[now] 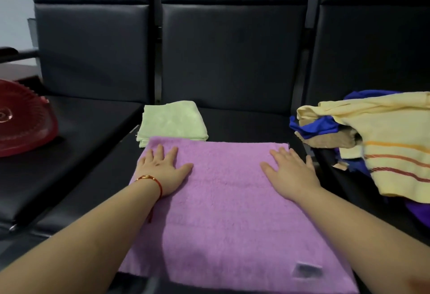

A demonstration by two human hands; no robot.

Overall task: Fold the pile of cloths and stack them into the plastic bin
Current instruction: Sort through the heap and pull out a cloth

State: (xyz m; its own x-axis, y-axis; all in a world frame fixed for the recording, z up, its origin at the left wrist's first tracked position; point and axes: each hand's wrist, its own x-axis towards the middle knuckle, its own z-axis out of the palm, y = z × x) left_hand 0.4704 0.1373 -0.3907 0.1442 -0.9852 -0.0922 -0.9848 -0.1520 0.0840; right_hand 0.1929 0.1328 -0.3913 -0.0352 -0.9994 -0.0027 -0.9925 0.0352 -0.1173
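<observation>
From the head view, we saw a purple towel (pixel 232 205) spread flat across the middle seat of a row of black padded seats (pixel 228 61), its far edge running straight and a small dark label near its near right corner. Our left hand (pixel 162 168) lay palm down on the towel's far left part, fingers straight and slightly spread, holding nothing; a red string bracelet (pixel 153 181) circled that wrist. Our right hand (pixel 290 172) rested flat on the far right part in the same way, fingers straight and apart, gripping nothing. Just beyond the towel's far left corner sat a folded pale green cloth (pixel 172 122), its near edge touching or slightly tucked under the purple one; we could not tell which. To the right, on the neighbouring seat, a loose pile of cloths (pixel 363 137) was heaped: a yellow towel with orange and red stripes draped on top, blue and tan pieces beneath it. On the left seat, well apart from the towel, stood a red ribbed plastic bin (pixel 25 119), only partly in view.
</observation>
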